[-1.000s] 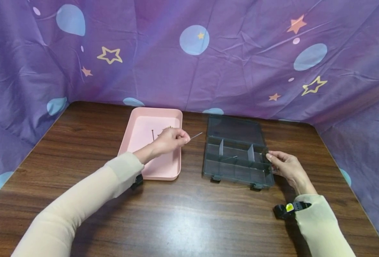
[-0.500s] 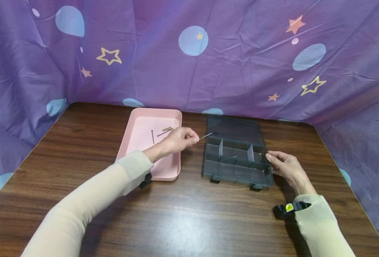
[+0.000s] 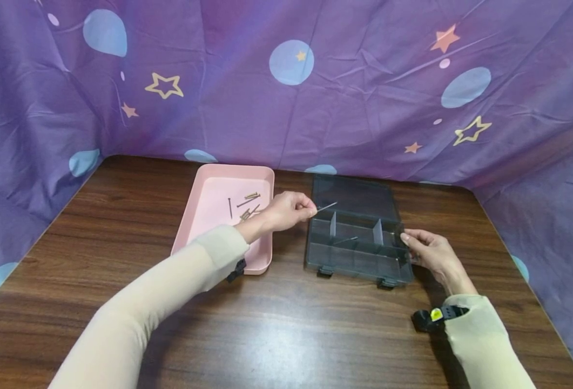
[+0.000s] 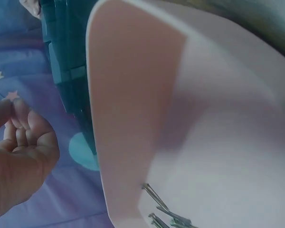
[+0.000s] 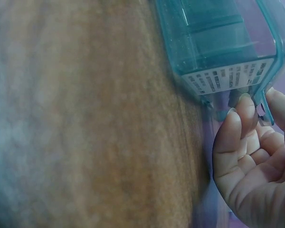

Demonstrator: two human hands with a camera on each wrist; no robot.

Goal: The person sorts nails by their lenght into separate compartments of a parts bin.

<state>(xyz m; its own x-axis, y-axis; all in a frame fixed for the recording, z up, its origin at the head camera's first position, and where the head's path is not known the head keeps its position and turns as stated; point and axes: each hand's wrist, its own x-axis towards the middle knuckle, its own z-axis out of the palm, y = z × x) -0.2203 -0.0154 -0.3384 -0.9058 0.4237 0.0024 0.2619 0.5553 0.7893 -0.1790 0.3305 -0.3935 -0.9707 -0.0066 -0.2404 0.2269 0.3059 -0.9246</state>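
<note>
Between thumb and fingertips, my left hand point(image 3: 292, 209) pinches a thin silver nail point(image 3: 327, 206). The nail points right, over the left side of a translucent dark compartment box point(image 3: 359, 265); its small head shows in the left wrist view. The box lies with its lid point(image 3: 356, 192) folded back. Another nail point(image 3: 346, 240) rests in its middle back compartment. My right hand point(image 3: 434, 256) grips the box's right side, thumb on top and fingers curled at the handle point(image 5: 266, 111). My left forearm passes over a pink tray point(image 3: 208, 216) that holds several loose nails point(image 3: 251, 198) and brass-coloured screws.
Both containers stand on a brown wooden table point(image 3: 286, 329), the tray left of the box with a narrow gap between. Upright dividers point(image 3: 378, 232) split the box's back row. A purple curtain point(image 3: 237, 97) with stars hangs behind and at both sides.
My left hand has moved right with the nail, from over the tray's right rim to the box's left edge, uncovering more pieces in the tray. My right hand keeps its grip on the box.
</note>
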